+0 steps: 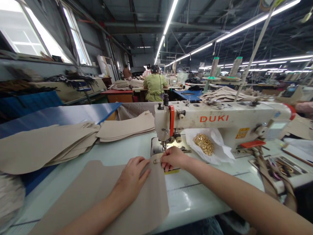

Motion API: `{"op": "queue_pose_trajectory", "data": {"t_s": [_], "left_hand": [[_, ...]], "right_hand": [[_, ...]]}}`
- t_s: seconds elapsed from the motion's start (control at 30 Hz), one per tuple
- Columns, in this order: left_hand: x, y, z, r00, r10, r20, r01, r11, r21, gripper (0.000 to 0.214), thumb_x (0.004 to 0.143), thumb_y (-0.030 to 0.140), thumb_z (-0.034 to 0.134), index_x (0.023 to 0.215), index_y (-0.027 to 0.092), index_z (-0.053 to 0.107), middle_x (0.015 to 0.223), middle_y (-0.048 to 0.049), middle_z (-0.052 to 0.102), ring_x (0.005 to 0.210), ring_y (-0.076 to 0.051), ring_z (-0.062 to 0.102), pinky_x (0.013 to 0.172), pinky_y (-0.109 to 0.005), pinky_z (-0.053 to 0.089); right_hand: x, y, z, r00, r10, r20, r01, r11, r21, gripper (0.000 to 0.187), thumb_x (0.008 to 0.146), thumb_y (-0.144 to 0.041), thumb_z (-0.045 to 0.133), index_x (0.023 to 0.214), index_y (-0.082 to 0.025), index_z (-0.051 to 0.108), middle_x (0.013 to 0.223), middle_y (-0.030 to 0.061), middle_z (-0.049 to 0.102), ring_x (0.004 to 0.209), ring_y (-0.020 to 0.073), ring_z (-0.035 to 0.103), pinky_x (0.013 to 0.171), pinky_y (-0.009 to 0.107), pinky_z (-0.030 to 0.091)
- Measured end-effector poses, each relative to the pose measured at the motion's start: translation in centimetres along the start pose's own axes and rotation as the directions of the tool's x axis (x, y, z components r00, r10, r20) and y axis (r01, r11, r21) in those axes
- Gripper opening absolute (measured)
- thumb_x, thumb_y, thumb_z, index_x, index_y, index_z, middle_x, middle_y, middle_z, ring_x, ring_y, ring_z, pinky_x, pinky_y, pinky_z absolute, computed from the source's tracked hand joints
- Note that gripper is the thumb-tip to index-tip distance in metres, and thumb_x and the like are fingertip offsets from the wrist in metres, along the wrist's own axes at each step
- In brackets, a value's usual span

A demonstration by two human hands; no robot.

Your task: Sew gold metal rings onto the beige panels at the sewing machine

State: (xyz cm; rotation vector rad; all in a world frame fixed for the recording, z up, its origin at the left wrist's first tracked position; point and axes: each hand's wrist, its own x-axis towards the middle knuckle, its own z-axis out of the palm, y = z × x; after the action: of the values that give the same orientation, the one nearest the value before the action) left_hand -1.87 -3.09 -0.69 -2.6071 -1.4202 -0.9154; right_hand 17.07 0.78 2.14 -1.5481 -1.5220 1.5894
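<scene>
A large beige fabric panel (pixel 97 195) lies flat on the machine table, its upper right corner close under the needle area. Resting on that panel, my left hand (pixel 130 174) is open, fingers stretched toward the corner and thumb apart. A small metal ring (pixel 155 161) sits on the panel near its edge, between my two hands. My right hand (pixel 173 158) is closed in a pinch on a short beige fabric tab (pixel 158 160) at the ring. The fingers hide much of the tab. Just behind this hand stands the presser foot of the sewing machine (pixel 190 117).
Stacked beige panels (pixel 49 143) and narrower cut pieces (pixel 127 126) lie to the left. Behind my right hand, gold-coloured rings (pixel 203 144) lie in white paper (pixel 222 148). Brown straps (pixel 266 176) hang by a parts tray at right. A person (pixel 155 85) sits ahead.
</scene>
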Motion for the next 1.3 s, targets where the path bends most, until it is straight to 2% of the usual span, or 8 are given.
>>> {"op": "queue_pose_trajectory", "data": {"t_s": [0.13, 0.3, 0.67, 0.93, 1.03, 1.13, 1.2, 1.3], "left_hand": [[1.4, 0.8, 0.0, 0.992, 0.114, -0.045, -0.117, 0.991, -0.062, 0.017, 0.083, 0.018, 0.049, 0.089, 0.018, 0.065, 0.091, -0.0077, 0.065, 0.088, -0.022, 0.059, 0.079, -0.036, 0.051], [3.1, 1.7, 0.9, 0.985, 0.175, -0.005, -0.175, 0.982, -0.071, 0.019, 0.08, 0.01, 0.049, 0.07, 0.018, 0.062, 0.072, -0.0041, 0.066, 0.074, -0.018, 0.059, 0.069, -0.03, 0.052], [3.5, 2.2, 2.1, 0.99, 0.138, 0.017, -0.137, 0.988, -0.067, 0.019, 0.074, 0.005, 0.046, 0.063, 0.019, 0.054, 0.067, -0.0029, 0.061, 0.071, -0.018, 0.057, 0.066, -0.029, 0.048], [3.8, 2.2, 1.7, 0.995, 0.077, 0.056, -0.074, 0.996, -0.054, 0.017, 0.071, 0.005, 0.049, 0.062, 0.019, 0.053, 0.064, -0.0005, 0.058, 0.067, -0.017, 0.056, 0.063, -0.027, 0.046], [3.8, 2.1, 1.9, 0.995, 0.082, 0.05, -0.078, 0.994, -0.07, 0.017, 0.071, 0.005, 0.049, 0.063, 0.019, 0.053, 0.065, -0.0008, 0.059, 0.069, -0.018, 0.056, 0.065, -0.028, 0.046], [3.8, 2.0, 2.0, 0.996, 0.084, 0.032, -0.081, 0.993, -0.086, 0.016, 0.071, 0.005, 0.05, 0.063, 0.019, 0.053, 0.065, -0.0009, 0.06, 0.07, -0.018, 0.056, 0.066, -0.029, 0.047], [3.8, 2.1, 2.0, 0.997, 0.078, 0.02, -0.076, 0.992, -0.097, 0.016, 0.071, 0.006, 0.05, 0.063, 0.02, 0.053, 0.065, -0.0006, 0.06, 0.07, -0.018, 0.056, 0.066, -0.029, 0.048], [3.8, 2.1, 1.9, 0.998, 0.064, 0.015, -0.062, 0.992, -0.111, 0.016, 0.072, 0.007, 0.05, 0.062, 0.02, 0.053, 0.065, -0.0006, 0.06, 0.07, -0.017, 0.056, 0.066, -0.029, 0.048]], "right_hand": [[0.0, -0.5, -0.2, 0.999, 0.04, 0.028, -0.039, 0.999, -0.017, 0.023, 0.072, -0.002, 0.055, 0.052, -0.013, 0.052, 0.041, -0.0033, 0.057, 0.033, 0.0065, 0.053, 0.034, 0.012, 0.04], [-0.1, -0.9, -0.3, 0.997, 0.061, 0.041, -0.059, 0.998, -0.029, 0.027, 0.074, -0.001, 0.049, 0.05, -0.012, 0.051, 0.041, -0.0034, 0.056, 0.033, 0.0062, 0.052, 0.033, 0.013, 0.039], [-0.1, -1.0, -0.5, 0.998, 0.051, 0.044, -0.047, 0.994, -0.094, 0.024, 0.073, -0.003, 0.05, 0.052, -0.015, 0.048, 0.042, -0.0039, 0.055, 0.033, 0.0068, 0.053, 0.034, 0.013, 0.041], [-0.1, 0.4, -0.8, 0.99, -0.141, -0.012, 0.13, 0.935, -0.33, 0.016, 0.078, -0.01, 0.052, 0.063, -0.013, 0.058, 0.055, 0.001, 0.062, 0.044, 0.0113, 0.059, 0.045, 0.02, 0.046], [-1.2, 1.4, -1.2, 0.944, -0.324, -0.063, 0.256, 0.84, -0.479, 0.012, 0.08, -0.012, 0.053, 0.075, -0.014, 0.064, 0.071, 0.0051, 0.066, 0.067, 0.017, 0.063, 0.063, 0.026, 0.047], [-2.3, 2.3, -1.6, 0.873, -0.486, -0.041, 0.367, 0.711, -0.6, 0.013, 0.082, -0.014, 0.054, 0.083, -0.017, 0.067, 0.089, 0.0075, 0.065, 0.092, 0.022, 0.058, 0.081, 0.032, 0.04], [-2.6, 2.8, -1.7, 0.813, -0.582, 0.027, 0.43, 0.568, -0.702, 0.016, 0.085, -0.015, 0.052, 0.087, -0.018, 0.068, 0.089, 0.0075, 0.064, 0.092, 0.0212, 0.055, 0.081, 0.031, 0.038], [-2.5, 3.1, -1.6, 0.713, -0.683, 0.16, 0.452, 0.272, -0.85, 0.02, 0.089, -0.016, 0.049, 0.09, -0.018, 0.068, 0.081, 0.0067, 0.062, 0.081, 0.0193, 0.053, 0.073, 0.028, 0.039]]}}
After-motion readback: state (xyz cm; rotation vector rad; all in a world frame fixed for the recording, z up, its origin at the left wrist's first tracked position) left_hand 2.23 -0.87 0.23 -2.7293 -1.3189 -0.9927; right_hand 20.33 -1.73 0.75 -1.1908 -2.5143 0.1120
